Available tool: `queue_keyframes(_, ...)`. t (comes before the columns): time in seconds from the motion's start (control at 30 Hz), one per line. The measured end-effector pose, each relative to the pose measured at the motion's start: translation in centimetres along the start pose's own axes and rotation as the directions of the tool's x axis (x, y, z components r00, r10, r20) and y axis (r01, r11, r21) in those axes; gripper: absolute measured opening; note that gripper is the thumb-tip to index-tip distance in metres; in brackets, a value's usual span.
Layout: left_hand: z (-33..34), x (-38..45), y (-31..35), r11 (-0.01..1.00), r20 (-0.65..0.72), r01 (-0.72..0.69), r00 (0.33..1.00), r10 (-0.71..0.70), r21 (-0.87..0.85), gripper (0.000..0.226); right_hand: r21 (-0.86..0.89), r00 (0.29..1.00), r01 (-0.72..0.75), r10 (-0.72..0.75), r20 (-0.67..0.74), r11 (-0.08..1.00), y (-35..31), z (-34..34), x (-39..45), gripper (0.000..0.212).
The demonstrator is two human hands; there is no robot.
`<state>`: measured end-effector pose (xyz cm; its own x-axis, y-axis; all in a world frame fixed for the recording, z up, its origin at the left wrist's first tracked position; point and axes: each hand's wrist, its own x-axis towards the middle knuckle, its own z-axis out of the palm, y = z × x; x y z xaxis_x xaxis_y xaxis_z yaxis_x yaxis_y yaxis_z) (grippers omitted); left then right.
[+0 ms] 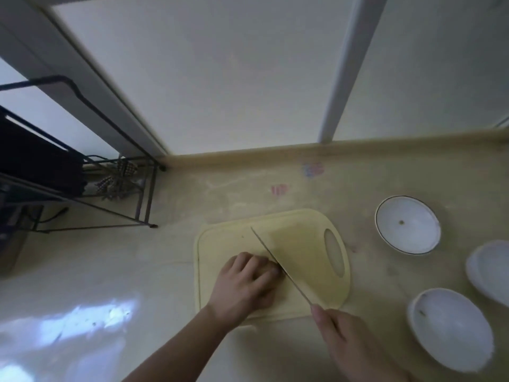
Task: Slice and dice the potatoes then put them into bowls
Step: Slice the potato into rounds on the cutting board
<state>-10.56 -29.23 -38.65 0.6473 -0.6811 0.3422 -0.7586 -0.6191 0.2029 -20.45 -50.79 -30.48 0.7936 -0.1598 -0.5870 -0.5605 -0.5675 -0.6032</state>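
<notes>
A pale yellow cutting board (pixel 303 244) lies on the counter. My left hand (pixel 245 282) sits on the board's near left part with fingers curled over something; the potato beneath it is hidden. My right hand (pixel 347 340) grips the handle of a knife (pixel 278 266). The thin blade runs diagonally across the board and lies right against my left fingertips. Three white bowls stand to the right: one with a dark rim (pixel 407 224), one at the frame's edge (pixel 490 268), one nearest me (pixel 451 329).
A black wire rack (pixel 91 172) stands at the back left with dark cloth and a checked rag on it. White window panels (pixel 220 78) rise behind the beige counter (pixel 110 271). Small coloured marks dot the countertop behind the board.
</notes>
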Motion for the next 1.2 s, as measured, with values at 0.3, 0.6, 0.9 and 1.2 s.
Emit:
queue_keyframes(0.3,-0.5,-1.4,-0.5,0.998,-0.028,0.054,0.998,-0.053,0.013,0.046,-0.017,0.998,0.056,-0.056,0.015,0.998,-0.5,0.6,-1.2,0.058)
queue_keyframes(0.6,-0.3,-1.4,-0.1,0.992,-0.066,0.126,0.990,-0.126,-0.010,0.045,-0.032,0.999,-0.037,0.038,0.029,0.999,-2.4,-0.1,-1.9,0.066)
queue_keyframes(0.9,0.0,-1.2,-0.6,0.988,-0.067,0.135,0.988,-0.140,-0.080,0.039,0.022,0.969,0.007,-0.012,0.248,1.000,-3.0,-0.4,-1.5,0.071)
queue_keyframes(1.2,0.1,-1.1,-0.5,0.986,-0.080,0.142,0.986,-0.149,-0.088,0.045,0.024,0.975,0.165,-0.167,0.147,0.986,-2.2,2.2,2.1,0.078)
